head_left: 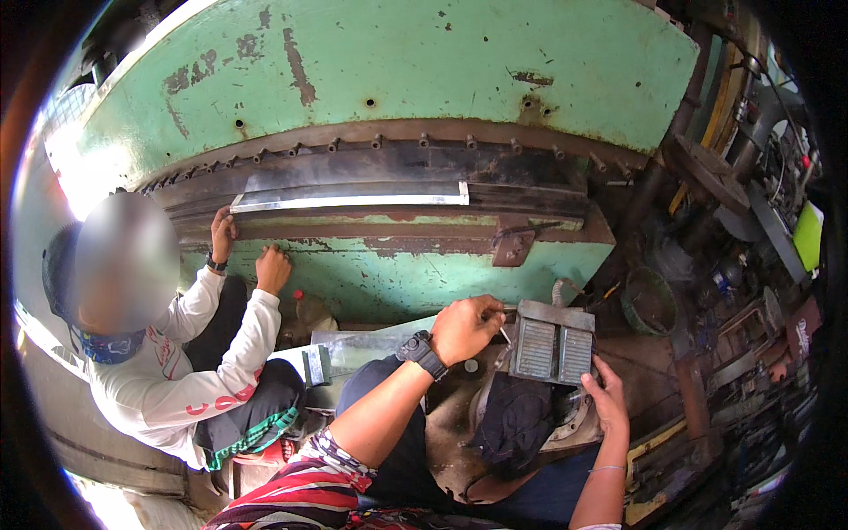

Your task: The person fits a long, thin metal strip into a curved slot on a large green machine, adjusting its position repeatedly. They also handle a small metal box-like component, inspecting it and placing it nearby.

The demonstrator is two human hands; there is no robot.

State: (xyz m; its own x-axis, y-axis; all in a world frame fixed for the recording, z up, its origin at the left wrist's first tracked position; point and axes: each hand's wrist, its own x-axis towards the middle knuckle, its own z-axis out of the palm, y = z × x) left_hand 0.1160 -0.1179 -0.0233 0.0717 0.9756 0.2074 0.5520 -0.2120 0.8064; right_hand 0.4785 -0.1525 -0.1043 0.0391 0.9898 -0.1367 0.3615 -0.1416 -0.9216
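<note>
A grey metal double foot pedal point(535, 349) with two ribbed plates is tilted up in front of me, over a dark cloth point(517, 420). My right hand point(608, 393) grips its lower right edge, some fingers hidden behind it. At the pedal's upper left side my left hand point(466, 331), with a black watch on the wrist, is closed in a pinch. A thin pale rod point(506, 335) shows just below those fingertips; whether they hold it is unclear.
A large green bending machine point(397, 66) stands ahead, with a shiny metal strip point(353, 200) along its bed. A co-worker in a white shirt point(168, 389) crouches at left, one hand at the strip's end. Metal parts and a round bucket point(650, 300) crowd the right.
</note>
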